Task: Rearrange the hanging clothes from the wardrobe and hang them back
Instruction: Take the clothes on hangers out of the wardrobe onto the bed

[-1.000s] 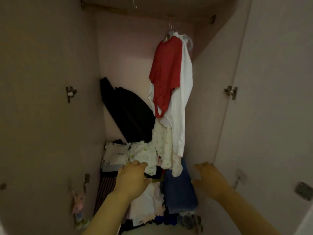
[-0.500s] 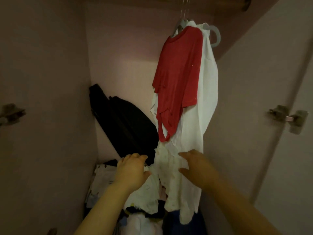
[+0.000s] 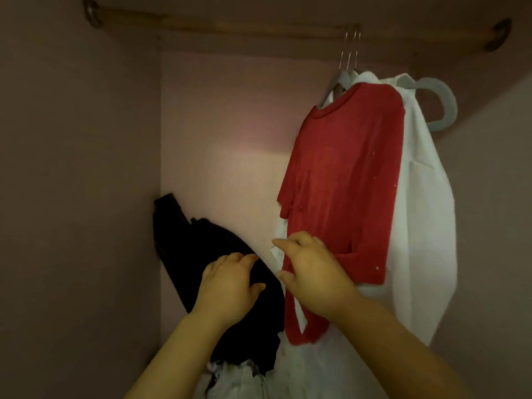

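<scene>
wardrobe [image 3: 72, 168]: red shirt [image 3: 345, 182], white garment [image 3: 423, 211] on rail [image 3: 230, 24], black clothing [image 3: 201, 243] below; left hand [image 3: 227, 283], right hand [image 3: 313, 272] relaxed, empty.

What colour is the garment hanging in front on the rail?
Red: the red top hangs before a white garment, seen in the head view.

The person shows only as a left hand [image 3: 227, 286] and a right hand [image 3: 313, 277], each with its forearm. The left forearm [image 3: 172, 358] and the right forearm [image 3: 403, 347] are bare all the way to the lower edge of the view. The fingers are short and rounded, and the backs of the hands are smooth and full, with soft knuckles. The nails are too dim and blurred to make out. The right forearm looks broader than the left.
</scene>
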A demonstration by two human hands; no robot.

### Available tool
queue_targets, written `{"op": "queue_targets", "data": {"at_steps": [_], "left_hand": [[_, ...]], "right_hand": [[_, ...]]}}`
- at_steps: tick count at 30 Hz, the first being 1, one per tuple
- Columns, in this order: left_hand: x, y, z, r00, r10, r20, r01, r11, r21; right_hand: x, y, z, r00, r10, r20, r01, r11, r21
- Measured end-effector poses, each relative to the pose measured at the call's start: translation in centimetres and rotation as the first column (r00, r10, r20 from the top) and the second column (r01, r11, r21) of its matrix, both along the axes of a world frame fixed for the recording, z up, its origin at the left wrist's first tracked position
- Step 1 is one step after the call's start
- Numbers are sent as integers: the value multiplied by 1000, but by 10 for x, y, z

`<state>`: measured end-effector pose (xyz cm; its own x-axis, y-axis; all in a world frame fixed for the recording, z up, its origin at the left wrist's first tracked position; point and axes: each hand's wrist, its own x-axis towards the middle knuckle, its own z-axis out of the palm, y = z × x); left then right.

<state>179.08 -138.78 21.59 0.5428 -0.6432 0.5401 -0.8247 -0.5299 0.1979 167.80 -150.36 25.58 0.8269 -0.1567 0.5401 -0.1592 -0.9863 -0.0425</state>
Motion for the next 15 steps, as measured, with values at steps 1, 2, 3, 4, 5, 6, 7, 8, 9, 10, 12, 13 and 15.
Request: {"op": "queue_targets", "data": {"at_steps": [1,2,3,4,5,6,7,8,9,10,12,13,15], "left_hand": [[9,-8,8,1000,-20,17,20,999,-32],[18,-17,16,999,-41,33,43,997,-63],[27,-25,26,997,-65,47,69,993,-94],[36,-34,36,994,-90,61,97,988,-124],[44,-42,46,990,-115,77,126,981,-151],[52,-50,58,986,-143,90,157,971,-178],[58,-58,69,979,-174,102,192,959,-208],[65,-66,79,971,-204,120,228,945,-236],[70,-73,90,962,-233,142,263,929,-261],[74,-80,102,952,-259,160,296,911,-286],[80,-92,123,933,-310,184,356,870,-341],[81,-97,133,924,-326,199,379,851,-364],[78,-105,149,912,-344,221,407,822,-398]], "right_hand": [[8,-3,11,1000,-8,28,9,999,-41],[16,-6,23,998,-26,61,31,996,-83],[24,-9,36,994,-52,101,64,991,-120],[31,-13,51,986,-81,147,104,983,-153],[39,-18,67,974,-112,196,149,972,-184],[46,-22,84,960,-143,243,198,955,-219],[52,-27,101,942,-173,288,251,932,-262],[57,-33,118,920,-200,337,307,902,-305],[61,-38,134,895,-223,385,361,871,-335],[64,-44,149,871,-243,426,406,844,-350],[68,-57,175,829,-275,486,477,801,-361],[67,-63,185,813,-287,507,503,784,-364],[61,-76,201,785,-295,545,542,753,-374]]}}
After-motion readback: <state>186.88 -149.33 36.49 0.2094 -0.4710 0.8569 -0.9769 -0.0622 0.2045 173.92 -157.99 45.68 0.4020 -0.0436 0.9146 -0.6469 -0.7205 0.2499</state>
